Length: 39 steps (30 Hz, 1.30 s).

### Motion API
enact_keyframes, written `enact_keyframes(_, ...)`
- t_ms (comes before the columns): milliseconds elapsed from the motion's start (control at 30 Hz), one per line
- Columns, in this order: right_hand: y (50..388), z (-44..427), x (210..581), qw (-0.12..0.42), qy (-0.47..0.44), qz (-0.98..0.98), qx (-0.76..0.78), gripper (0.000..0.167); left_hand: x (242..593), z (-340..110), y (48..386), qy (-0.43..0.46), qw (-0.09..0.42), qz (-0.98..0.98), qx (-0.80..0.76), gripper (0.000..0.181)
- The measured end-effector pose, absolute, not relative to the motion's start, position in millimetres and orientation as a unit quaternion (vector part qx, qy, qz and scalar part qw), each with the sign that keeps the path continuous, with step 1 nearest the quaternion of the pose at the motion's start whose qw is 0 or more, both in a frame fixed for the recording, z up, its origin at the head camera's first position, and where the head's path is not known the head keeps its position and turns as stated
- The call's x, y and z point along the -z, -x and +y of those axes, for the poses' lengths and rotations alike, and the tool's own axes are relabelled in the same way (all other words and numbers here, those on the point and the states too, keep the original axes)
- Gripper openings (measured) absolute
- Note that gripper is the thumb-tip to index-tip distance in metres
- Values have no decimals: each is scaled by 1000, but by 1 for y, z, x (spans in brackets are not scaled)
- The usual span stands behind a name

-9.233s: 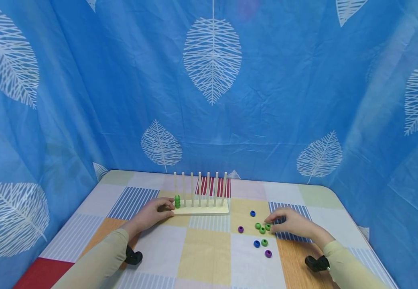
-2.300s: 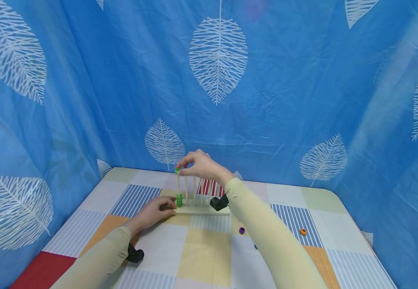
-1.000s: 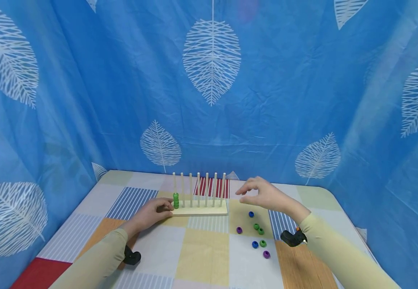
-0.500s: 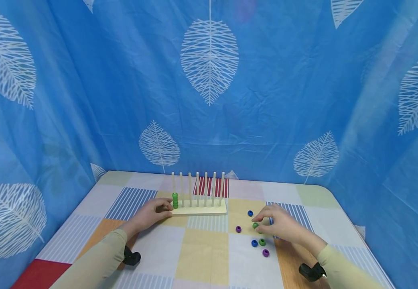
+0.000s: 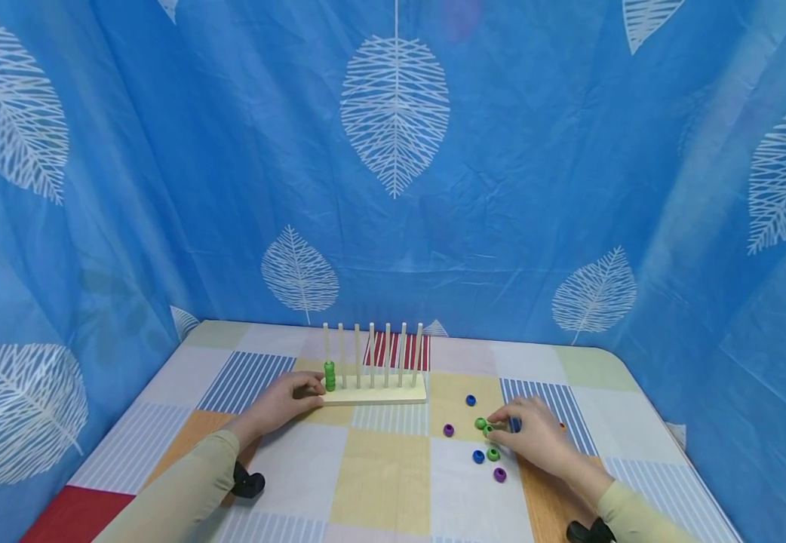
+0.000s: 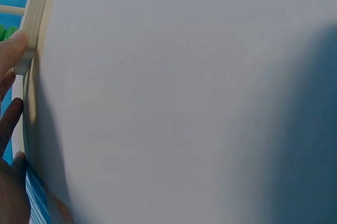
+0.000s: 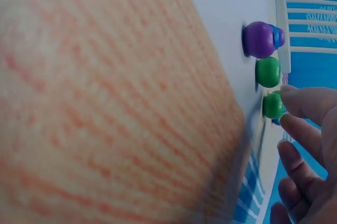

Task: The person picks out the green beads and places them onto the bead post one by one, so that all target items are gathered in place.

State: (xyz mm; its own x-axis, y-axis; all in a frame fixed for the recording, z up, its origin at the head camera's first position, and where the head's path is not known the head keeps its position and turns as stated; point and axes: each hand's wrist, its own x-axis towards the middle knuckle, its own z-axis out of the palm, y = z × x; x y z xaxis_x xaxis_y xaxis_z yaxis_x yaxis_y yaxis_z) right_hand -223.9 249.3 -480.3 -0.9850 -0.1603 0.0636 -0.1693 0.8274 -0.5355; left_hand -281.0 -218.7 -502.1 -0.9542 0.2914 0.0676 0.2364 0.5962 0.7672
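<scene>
The left hand [image 5: 284, 402] holds the left end of a pale wooden board [image 5: 379, 397] with several upright pegs; in the left wrist view its thumb lies against the board's end [image 6: 32, 29]. Green beads [image 5: 330, 377] are stacked on the leftmost peg; the other pegs are bare. At the right, the right hand [image 5: 538, 437] pinches a green bead [image 5: 487, 431] between thumb and index finger, low at the table. In the right wrist view the fingertips meet on that green bead [image 7: 273, 105]. Another green bead [image 5: 480, 423] sits just left of it.
Around the right hand lie blue beads [image 5: 471, 400] [image 5: 478, 456], purple beads [image 5: 449, 430] [image 5: 499, 474] and a green bead [image 5: 493, 454]. An orange bead [image 5: 563, 427] is behind the hand. Blue leaf-patterned cloth [image 5: 393, 249] hangs behind the patchwork-covered table [image 5: 386, 475].
The right hand put a green bead over the leftmost peg, where the stack is taller, then returned right to the loose beads and took hold of a green one. The left hand stayed on the board.
</scene>
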Motion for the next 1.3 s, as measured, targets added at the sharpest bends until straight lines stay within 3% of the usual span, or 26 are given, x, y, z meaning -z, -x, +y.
enact_keyframes(533, 229, 253, 490, 21, -84, -965, -247, 12, 503, -217, 282, -140, 35, 894, -424, 9)
enact_keyframes(1000, 250, 273, 487, -81, -166, -925, -331, 22, 505, -218, 282, -135, 36, 895, -423, 10)
enact_keyframes(1300, 260, 277, 490, -80, -188, -917, -343, 14, 506, -219, 282, -134, 38, 893, -427, 9)
